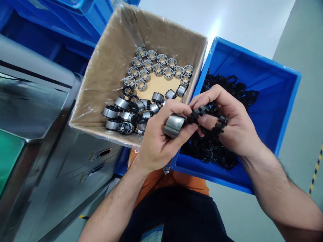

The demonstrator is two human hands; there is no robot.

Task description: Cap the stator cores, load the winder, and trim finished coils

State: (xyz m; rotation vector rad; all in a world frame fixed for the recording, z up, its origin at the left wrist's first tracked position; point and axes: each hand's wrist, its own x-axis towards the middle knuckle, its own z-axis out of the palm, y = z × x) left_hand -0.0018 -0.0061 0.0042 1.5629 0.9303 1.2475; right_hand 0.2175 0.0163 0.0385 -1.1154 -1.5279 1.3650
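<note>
My left hand (pixel 157 141) is closed around a grey metal cylinder (pixel 173 125), a slotted core like those in the box. My right hand (pixel 228 126) is closed on several black plastic toothed rings (pixel 210 116), pressing one against the end of the cylinder. Both hands meet over the gap between the cardboard box (pixel 106 77) and the blue bin (pixel 285 111). The box, lined with clear film, holds several metal cores (pixel 156 67), some standing in rows, others lying loose with black rings on them (pixel 126 116).
The blue bin at the right holds a heap of black plastic rings (pixel 227 87). A grey metal machine cabinet (pixel 37 111) stands to the left. More blue crates (pixel 75 16) are stacked at the top left. Grey floor with a striped line (pixel 316 168) lies at the right.
</note>
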